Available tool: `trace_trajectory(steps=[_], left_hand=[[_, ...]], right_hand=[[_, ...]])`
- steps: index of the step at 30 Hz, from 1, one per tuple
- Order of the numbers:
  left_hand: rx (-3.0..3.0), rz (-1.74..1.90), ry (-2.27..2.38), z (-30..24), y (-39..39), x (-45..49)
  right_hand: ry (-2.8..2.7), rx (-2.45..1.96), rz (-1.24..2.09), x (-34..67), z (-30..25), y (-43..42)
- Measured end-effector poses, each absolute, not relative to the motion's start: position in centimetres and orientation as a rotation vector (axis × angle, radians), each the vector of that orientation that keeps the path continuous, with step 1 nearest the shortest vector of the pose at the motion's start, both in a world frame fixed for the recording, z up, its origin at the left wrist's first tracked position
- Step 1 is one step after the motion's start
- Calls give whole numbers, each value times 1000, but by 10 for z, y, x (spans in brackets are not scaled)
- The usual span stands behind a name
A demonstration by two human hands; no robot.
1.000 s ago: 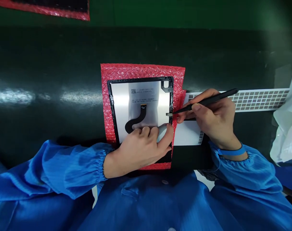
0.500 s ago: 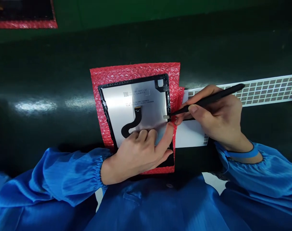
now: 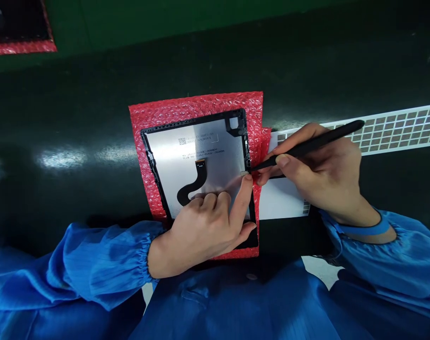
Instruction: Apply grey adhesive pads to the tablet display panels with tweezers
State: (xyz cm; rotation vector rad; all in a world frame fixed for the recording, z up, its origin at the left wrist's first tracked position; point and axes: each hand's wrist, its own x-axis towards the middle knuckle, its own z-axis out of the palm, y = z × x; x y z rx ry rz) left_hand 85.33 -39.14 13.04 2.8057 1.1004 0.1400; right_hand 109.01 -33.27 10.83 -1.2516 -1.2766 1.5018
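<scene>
A tablet screen panel (image 3: 218, 171) lies silver back up in a black frame, with a curved black flex cable (image 3: 198, 183) on it. My left hand (image 3: 207, 226) rests over its lower part. The index finger stretches to the right edge and presses beside a small pale tab (image 3: 243, 173), partly covering it; the other fingers are bent on the panel. Pinched in my right hand (image 3: 321, 174) are slim black tweezers (image 3: 314, 144), their pointed end at the frame's right edge, close to my left fingertip. Whether the tips grip anything is too small to tell.
Red bubble wrap (image 3: 200, 104) lies under the panel. To the right, a white sheet with a grid of small grey squares (image 3: 395, 130) extends past my right hand. Another dark panel on red wrap (image 3: 23, 47) sits at the top left of the dark green table (image 3: 76, 104).
My left index fingertip has moved slightly up along the edge and covers more of the pale tab. The tweezers' point stays at nearly the same spot; the view has shifted a little.
</scene>
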Motion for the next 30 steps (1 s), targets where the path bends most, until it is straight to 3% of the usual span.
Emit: trace_trajectory(steps=[6, 15, 21, 24, 30], left_hand=[[2783, 189, 1085, 128, -391, 850], [2723, 177, 1130, 138, -386, 846], [2823, 251, 870, 149, -393, 883], [2790, 110, 634, 142, -403, 905], [2777, -47, 598, 127, -403, 917]], right_hand=[[-1179, -1180, 1451, 1090, 105, -332], [-1181, -1211, 1048, 1155, 112, -381], [-1281, -1371, 1068, 1176, 105, -414], [-1288, -1384, 1074, 1175, 101, -416], [-1315, -1367, 1076, 1176, 98, -415]])
